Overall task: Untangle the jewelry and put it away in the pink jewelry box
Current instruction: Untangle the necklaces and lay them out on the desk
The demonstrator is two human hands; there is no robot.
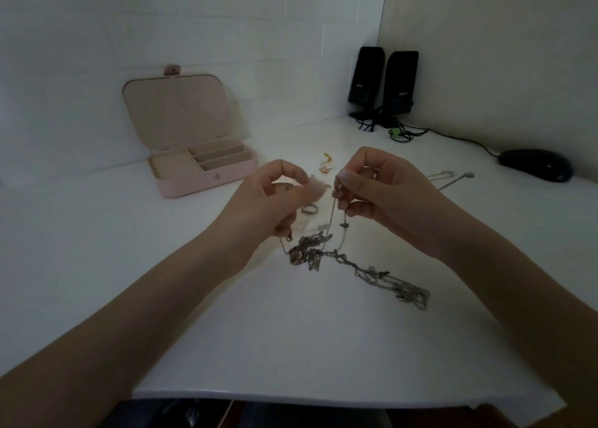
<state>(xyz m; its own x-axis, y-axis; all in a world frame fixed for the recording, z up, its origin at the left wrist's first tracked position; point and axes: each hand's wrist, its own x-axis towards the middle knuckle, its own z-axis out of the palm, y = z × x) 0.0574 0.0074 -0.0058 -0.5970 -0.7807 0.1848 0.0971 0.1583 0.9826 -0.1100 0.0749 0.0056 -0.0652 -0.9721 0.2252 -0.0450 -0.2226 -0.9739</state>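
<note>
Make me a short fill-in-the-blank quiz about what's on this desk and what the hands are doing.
1. The pink box stands with its lid ____.
2. The right hand pinches a thin ____ that hangs down to the tangle on the desk.
3. Two black ____ stand in the far corner.
4. The mouse lies to the ____ of the hands.

Missing words: open; chain; speakers; right

One pink jewelry box [207,176], open. Two black speakers [383,84] far right. One black mouse [535,164]. One tangled heap of chains [356,265] near the middle. One ring [310,209]. Two gold earrings [325,163]. Two hands [271,197], one tabletop [259,330].
</note>
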